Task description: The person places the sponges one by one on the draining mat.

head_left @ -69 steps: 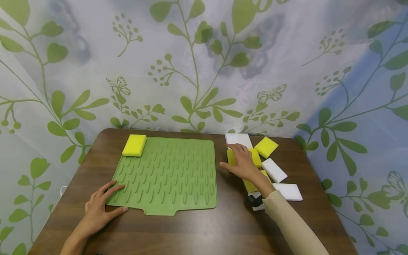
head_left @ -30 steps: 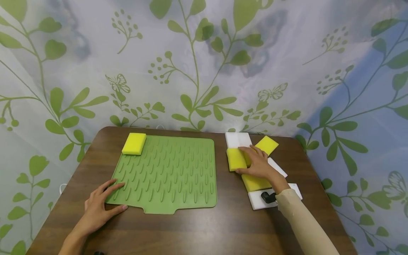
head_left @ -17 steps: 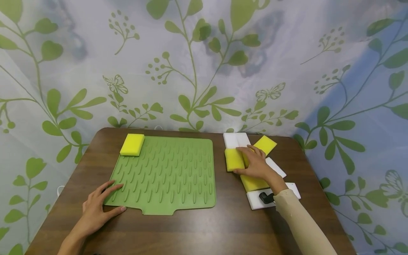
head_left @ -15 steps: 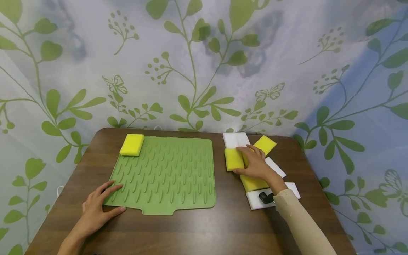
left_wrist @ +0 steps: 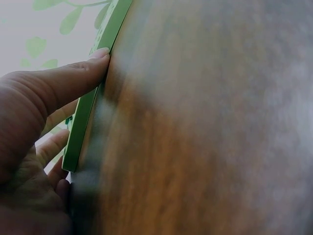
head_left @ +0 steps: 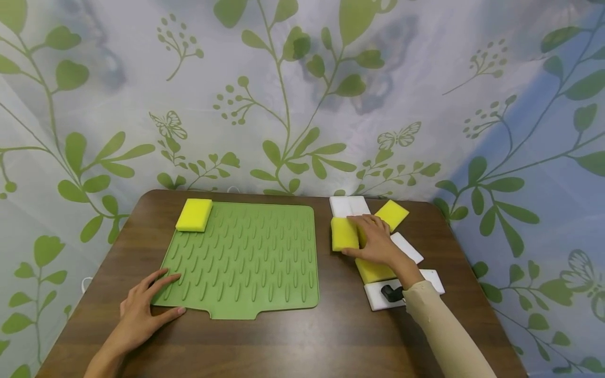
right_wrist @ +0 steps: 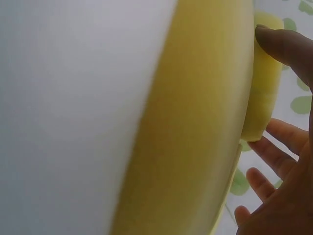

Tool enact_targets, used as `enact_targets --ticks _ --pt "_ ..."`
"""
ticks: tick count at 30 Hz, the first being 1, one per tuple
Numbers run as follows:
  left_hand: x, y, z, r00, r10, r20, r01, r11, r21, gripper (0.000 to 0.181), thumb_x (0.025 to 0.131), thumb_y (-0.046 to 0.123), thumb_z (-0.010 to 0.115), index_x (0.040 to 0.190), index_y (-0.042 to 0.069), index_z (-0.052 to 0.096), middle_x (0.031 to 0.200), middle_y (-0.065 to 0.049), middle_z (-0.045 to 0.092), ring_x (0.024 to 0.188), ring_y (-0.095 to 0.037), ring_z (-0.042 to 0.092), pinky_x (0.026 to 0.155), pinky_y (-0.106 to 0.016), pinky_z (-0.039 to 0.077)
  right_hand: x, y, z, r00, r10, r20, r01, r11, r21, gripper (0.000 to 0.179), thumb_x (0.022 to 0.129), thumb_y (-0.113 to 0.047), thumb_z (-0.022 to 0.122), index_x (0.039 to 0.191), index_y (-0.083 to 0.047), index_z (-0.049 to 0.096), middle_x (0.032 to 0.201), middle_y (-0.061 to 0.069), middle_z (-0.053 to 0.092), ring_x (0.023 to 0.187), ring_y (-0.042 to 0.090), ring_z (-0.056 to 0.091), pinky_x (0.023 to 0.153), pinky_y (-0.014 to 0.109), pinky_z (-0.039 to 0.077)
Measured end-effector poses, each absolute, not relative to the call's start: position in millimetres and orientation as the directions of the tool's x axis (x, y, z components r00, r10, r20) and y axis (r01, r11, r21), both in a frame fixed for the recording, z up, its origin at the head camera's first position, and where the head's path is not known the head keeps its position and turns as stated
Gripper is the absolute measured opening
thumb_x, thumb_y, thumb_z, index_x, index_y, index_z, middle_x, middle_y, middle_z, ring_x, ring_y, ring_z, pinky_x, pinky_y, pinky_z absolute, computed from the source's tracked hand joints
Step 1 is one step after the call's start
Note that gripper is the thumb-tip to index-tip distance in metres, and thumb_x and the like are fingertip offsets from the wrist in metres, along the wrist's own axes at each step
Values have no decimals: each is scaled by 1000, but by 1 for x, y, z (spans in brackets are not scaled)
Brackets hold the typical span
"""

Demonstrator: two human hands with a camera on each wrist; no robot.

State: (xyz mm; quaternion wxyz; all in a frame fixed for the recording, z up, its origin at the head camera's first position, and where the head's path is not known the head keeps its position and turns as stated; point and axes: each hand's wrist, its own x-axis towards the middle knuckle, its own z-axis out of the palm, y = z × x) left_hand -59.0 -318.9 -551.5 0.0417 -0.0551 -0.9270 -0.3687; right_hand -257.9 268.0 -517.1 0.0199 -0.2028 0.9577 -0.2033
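Gripping a yellow sponge [head_left: 344, 234] between thumb and fingers [head_left: 366, 223], the right hand [head_left: 375, 244] works at the far right of the desk [head_left: 293, 341], just right of the green mat [head_left: 246, 260]. The wrist view shows the thumb tip [right_wrist: 274, 41] pressed on the sponge's edge, the other fingers spread beyond it. That sponge sits in a cluster of others: a white one [head_left: 348, 205] touching it at the back, a second yellow one [head_left: 392, 214] tilted just beyond the hand, another yellow one [head_left: 373, 271] under the wrist, and two white ones [head_left: 407, 248] [head_left: 378, 298] near the cream sleeve [head_left: 441, 336]. A small black object [head_left: 390, 293] lies on the nearest white sponge. Across the desk, the left hand [head_left: 139, 315] rests flat, fingers straight and relaxed, its fingertips on the mat's near left corner and the thumb against its edge [left_wrist: 93, 103]. One more yellow sponge [head_left: 194, 214] lies on the mat's far left corner. A leaf-patterned curtain [head_left: 302, 94] hangs behind.
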Motion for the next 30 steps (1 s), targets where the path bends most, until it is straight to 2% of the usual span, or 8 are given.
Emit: enact_targets --ticks 13,17,24,30 --pt "-60 -319 -551 -989 71 126 138 722 678 77 84 28 93 153 20 59 167 -25 36 139 -68 26 92 -80 18 -258 254 -516 -914 -399 75 -394 831 -393 94 83 -65 84 160 -21 50 159 11 52 151 40 37 117 68 25" --pt "-59 -317 -551 -990 72 124 137 722 678 77 84 28 93 153 19 59 166 -26 37 139 -68 26 92 -80 18 -257 248 -515 -912 -402 84 -401 827 -395 95 82 -65 85 160 -22 51 158 10 53 151 37 39 119 66 25" --pt "-57 -317 -552 -990 68 123 133 730 671 77 83 27 94 151 18 60 166 -25 37 139 -68 27 92 -79 19 -257 240 -514 -911 -404 81 -399 815 -420 98 84 -65 84 164 -24 45 160 11 51 152 39 37 123 74 18" --pt "-57 -317 -552 -990 68 124 134 732 668 77 83 26 94 151 19 60 166 -24 37 140 -67 26 92 -79 20 -258 231 -515 -898 -427 104 -429 802 -416 98 85 -62 84 164 -21 44 158 11 52 150 38 39 120 68 23"
